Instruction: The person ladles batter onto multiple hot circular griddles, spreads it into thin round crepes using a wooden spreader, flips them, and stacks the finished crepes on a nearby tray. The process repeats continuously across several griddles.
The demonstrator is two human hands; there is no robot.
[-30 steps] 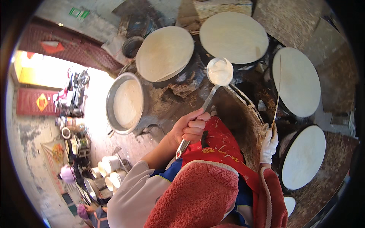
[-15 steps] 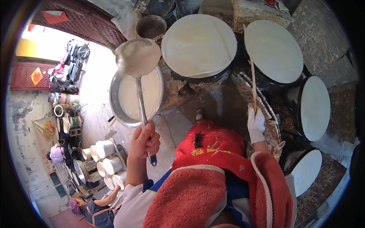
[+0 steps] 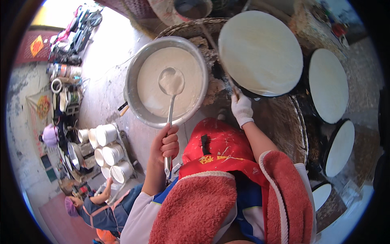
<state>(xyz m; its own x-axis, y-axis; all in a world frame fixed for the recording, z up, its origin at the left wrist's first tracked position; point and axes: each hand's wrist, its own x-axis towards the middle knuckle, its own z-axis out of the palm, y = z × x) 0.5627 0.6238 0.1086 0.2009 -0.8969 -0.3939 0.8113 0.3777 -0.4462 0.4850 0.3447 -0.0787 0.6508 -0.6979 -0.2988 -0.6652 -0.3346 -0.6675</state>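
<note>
My left hand (image 3: 164,144) is closed around the handle of a metal ladle (image 3: 171,81), whose bowl sits in pale batter (image 3: 156,101) inside a large metal basin (image 3: 131,85). My right hand (image 3: 241,110), in a white glove, grips a long thin stick (image 3: 215,49) that slants up toward the back, beside the big round griddle covered by a pale thin sheet (image 3: 260,53). More round griddles with white sheets (image 3: 328,85) curve down the right side. A red apron (image 3: 215,142) and a red towel (image 3: 195,207) are on my body.
A co-worker in a purple cap (image 3: 97,207) is bent near stacked white buckets (image 3: 111,154) at lower left. Scooters (image 3: 77,32) stand in the bright doorway. A dark pot (image 3: 191,8) sits at the back, a rough ledge (image 3: 304,16) behind the griddles.
The ladle came down from in the air into the basin. My right hand and stick swung left toward the middle griddle. The view shifted, bringing the basin toward the centre.
</note>
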